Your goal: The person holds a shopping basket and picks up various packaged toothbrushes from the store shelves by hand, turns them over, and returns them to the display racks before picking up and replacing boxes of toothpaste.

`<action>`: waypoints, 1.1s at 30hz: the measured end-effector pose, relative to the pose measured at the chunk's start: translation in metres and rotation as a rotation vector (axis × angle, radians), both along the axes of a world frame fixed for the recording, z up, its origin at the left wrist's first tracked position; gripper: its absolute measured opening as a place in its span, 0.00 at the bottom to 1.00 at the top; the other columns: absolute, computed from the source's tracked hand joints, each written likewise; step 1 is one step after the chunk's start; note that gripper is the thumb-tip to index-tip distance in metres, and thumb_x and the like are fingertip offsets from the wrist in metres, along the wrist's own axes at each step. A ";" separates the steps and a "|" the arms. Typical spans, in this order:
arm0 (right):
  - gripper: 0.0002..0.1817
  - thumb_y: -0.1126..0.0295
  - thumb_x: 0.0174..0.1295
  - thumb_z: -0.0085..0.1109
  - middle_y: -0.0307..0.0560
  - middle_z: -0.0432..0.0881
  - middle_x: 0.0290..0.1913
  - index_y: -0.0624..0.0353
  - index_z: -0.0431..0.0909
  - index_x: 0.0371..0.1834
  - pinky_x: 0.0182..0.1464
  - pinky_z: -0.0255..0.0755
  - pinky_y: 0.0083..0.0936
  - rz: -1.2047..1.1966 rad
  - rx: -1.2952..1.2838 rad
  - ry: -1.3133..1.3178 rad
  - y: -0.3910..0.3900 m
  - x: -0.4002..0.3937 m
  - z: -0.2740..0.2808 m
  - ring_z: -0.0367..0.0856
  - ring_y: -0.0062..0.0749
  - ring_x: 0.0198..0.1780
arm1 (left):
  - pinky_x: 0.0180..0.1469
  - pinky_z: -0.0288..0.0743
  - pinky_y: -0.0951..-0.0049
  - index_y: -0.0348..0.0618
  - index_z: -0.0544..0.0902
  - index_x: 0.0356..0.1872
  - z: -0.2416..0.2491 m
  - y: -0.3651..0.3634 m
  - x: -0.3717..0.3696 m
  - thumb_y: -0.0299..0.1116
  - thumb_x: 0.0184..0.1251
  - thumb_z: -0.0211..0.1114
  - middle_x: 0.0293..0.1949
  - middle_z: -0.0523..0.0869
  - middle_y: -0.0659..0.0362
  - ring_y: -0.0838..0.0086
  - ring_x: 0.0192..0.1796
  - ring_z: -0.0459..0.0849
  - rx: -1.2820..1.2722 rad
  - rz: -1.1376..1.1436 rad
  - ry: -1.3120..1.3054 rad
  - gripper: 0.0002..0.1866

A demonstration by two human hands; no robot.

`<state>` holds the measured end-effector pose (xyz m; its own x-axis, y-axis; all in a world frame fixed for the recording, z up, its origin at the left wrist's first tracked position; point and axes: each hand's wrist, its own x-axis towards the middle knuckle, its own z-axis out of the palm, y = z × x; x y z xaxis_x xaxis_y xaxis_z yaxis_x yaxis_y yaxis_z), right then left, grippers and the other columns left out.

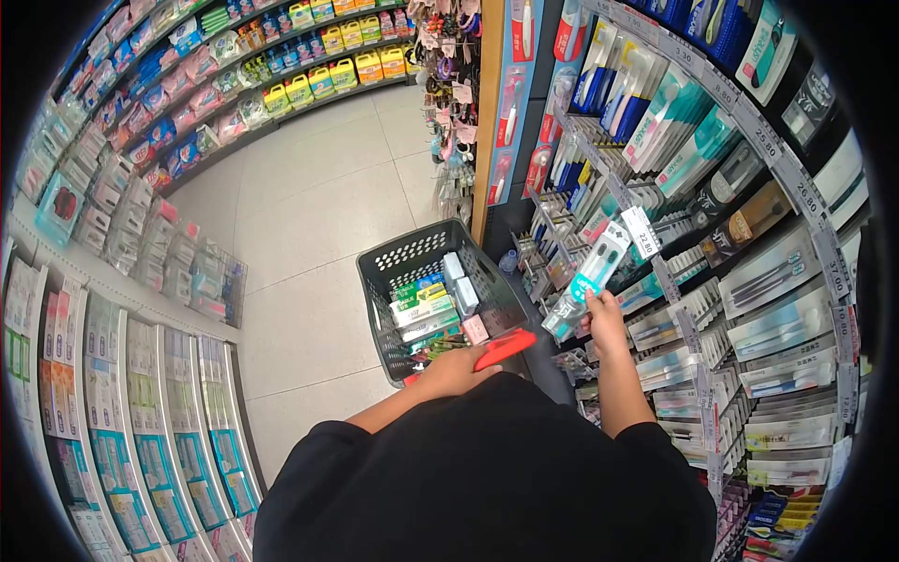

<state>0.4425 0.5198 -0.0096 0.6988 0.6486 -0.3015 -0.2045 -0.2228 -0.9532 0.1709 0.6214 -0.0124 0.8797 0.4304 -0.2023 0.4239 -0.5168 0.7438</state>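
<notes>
My right hand (607,323) is closed on the lower edge of a toothbrush package (590,281), clear with a teal label and dark brush heads, held in front of the toothbrush rack. My left hand (456,373) is wrapped round the red handle (506,349) of a dark shopping basket (413,245). Inside the basket lie green and white boxes (421,309), pale blue-grey packs (461,283) and a small pink box (475,329). A white price tag (641,231) hangs right beside the top of the held package.
Toothbrush packs (787,318) hang in rows along the right. Shelves of boxed goods (140,421) stand at the left. Yellow bottles (321,79) line the far shelf. Small accessories (454,122) hang by a wooden post (489,103). Pale floor tiles (318,206) run between.
</notes>
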 end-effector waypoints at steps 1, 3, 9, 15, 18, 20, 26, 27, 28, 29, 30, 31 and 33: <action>0.11 0.60 0.66 0.54 0.34 0.72 0.21 0.56 0.72 0.34 0.19 0.61 0.14 0.022 0.004 0.029 0.003 -0.006 0.005 0.67 0.14 0.18 | 0.44 0.73 0.55 0.39 0.75 0.49 -0.001 0.000 0.000 0.54 0.65 0.54 0.35 0.83 0.43 0.50 0.41 0.82 -0.019 0.001 0.001 0.26; 0.11 0.60 0.66 0.54 0.33 0.72 0.22 0.55 0.72 0.34 0.20 0.62 0.14 0.086 -0.014 0.101 0.007 -0.020 0.012 0.68 0.14 0.19 | 0.47 0.73 0.57 0.39 0.75 0.52 -0.007 0.002 0.000 0.54 0.67 0.52 0.38 0.82 0.43 0.52 0.44 0.81 -0.057 0.003 0.003 0.27; 0.13 0.63 0.70 0.46 0.39 0.80 0.42 0.57 0.72 0.50 0.40 0.73 0.21 0.371 0.239 0.314 0.035 -0.079 -0.004 0.79 0.20 0.38 | 0.49 0.71 0.65 0.38 0.75 0.51 -0.010 -0.001 -0.005 0.51 0.68 0.52 0.40 0.82 0.47 0.58 0.44 0.80 -0.264 0.289 -0.277 0.25; 0.15 0.62 0.69 0.49 0.36 0.78 0.34 0.62 0.72 0.49 0.36 0.69 0.16 0.612 0.258 0.064 0.064 -0.109 -0.019 0.74 0.15 0.33 | 0.46 0.72 0.69 0.35 0.74 0.48 -0.015 0.002 -0.019 0.41 0.65 0.60 0.39 0.83 0.50 0.66 0.41 0.81 -0.408 0.349 -0.298 0.19; 0.15 0.62 0.67 0.52 0.35 0.77 0.31 0.63 0.73 0.47 0.33 0.68 0.16 0.702 0.188 0.021 0.064 -0.107 -0.021 0.72 0.15 0.30 | 0.46 0.72 0.71 0.34 0.72 0.50 -0.017 -0.005 -0.024 0.36 0.64 0.62 0.40 0.83 0.51 0.70 0.42 0.81 -0.314 0.479 -0.493 0.19; 0.14 0.63 0.64 0.55 0.35 0.76 0.29 0.63 0.75 0.44 0.31 0.67 0.17 0.794 0.176 -0.168 0.059 -0.109 -0.021 0.71 0.15 0.28 | 0.48 0.72 0.71 0.35 0.71 0.52 -0.023 -0.007 -0.025 0.35 0.64 0.61 0.41 0.83 0.51 0.71 0.44 0.81 -0.372 0.525 -0.548 0.19; 0.12 0.65 0.60 0.59 0.38 0.77 0.25 0.64 0.77 0.37 0.32 0.68 0.17 0.883 0.115 -0.394 0.052 -0.115 -0.005 0.72 0.16 0.26 | 0.50 0.71 0.72 0.35 0.68 0.56 -0.038 -0.003 -0.022 0.33 0.67 0.58 0.44 0.81 0.53 0.74 0.46 0.79 -0.499 0.533 -0.696 0.20; 0.12 0.65 0.60 0.58 0.39 0.78 0.26 0.64 0.77 0.38 0.32 0.68 0.18 0.877 0.121 -0.368 0.052 -0.116 -0.003 0.73 0.17 0.27 | 0.50 0.71 0.72 0.35 0.67 0.57 -0.037 -0.004 -0.022 0.32 0.68 0.57 0.45 0.81 0.54 0.74 0.47 0.79 -0.490 0.532 -0.706 0.20; 0.12 0.65 0.61 0.58 0.40 0.78 0.27 0.64 0.76 0.38 0.33 0.69 0.18 0.871 0.125 -0.341 0.051 -0.116 -0.003 0.74 0.18 0.28 | 0.50 0.71 0.73 0.35 0.67 0.58 -0.036 -0.005 -0.022 0.32 0.68 0.57 0.45 0.81 0.54 0.75 0.47 0.78 -0.483 0.527 -0.706 0.21; 0.13 0.65 0.61 0.57 0.41 0.79 0.28 0.64 0.76 0.40 0.34 0.69 0.20 0.870 0.135 -0.335 0.051 -0.116 -0.006 0.74 0.19 0.29 | 0.49 0.71 0.74 0.35 0.66 0.59 -0.034 -0.004 -0.022 0.31 0.68 0.57 0.45 0.80 0.55 0.76 0.47 0.78 -0.477 0.521 -0.704 0.21; 0.13 0.65 0.62 0.56 0.42 0.79 0.29 0.64 0.75 0.42 0.34 0.70 0.21 0.869 0.145 -0.330 0.052 -0.116 -0.011 0.75 0.20 0.30 | 0.49 0.71 0.75 0.35 0.65 0.60 -0.027 -0.004 -0.022 0.31 0.68 0.56 0.46 0.80 0.55 0.77 0.47 0.78 -0.470 0.515 -0.704 0.22; 0.13 0.65 0.62 0.55 0.43 0.80 0.30 0.64 0.75 0.43 0.35 0.70 0.22 0.867 0.155 -0.325 0.052 -0.115 -0.014 0.76 0.21 0.31 | 0.48 0.72 0.76 0.35 0.65 0.60 -0.020 -0.004 -0.022 0.31 0.68 0.56 0.45 0.80 0.55 0.78 0.47 0.78 -0.534 0.516 -0.711 0.22; 0.14 0.66 0.63 0.54 0.45 0.80 0.32 0.64 0.73 0.45 0.36 0.71 0.23 0.843 0.152 -0.313 0.053 -0.115 -0.015 0.77 0.24 0.33 | 0.46 0.72 0.78 0.35 0.64 0.61 -0.007 -0.007 -0.022 0.30 0.68 0.56 0.45 0.80 0.56 0.79 0.45 0.78 -0.664 0.517 -0.729 0.22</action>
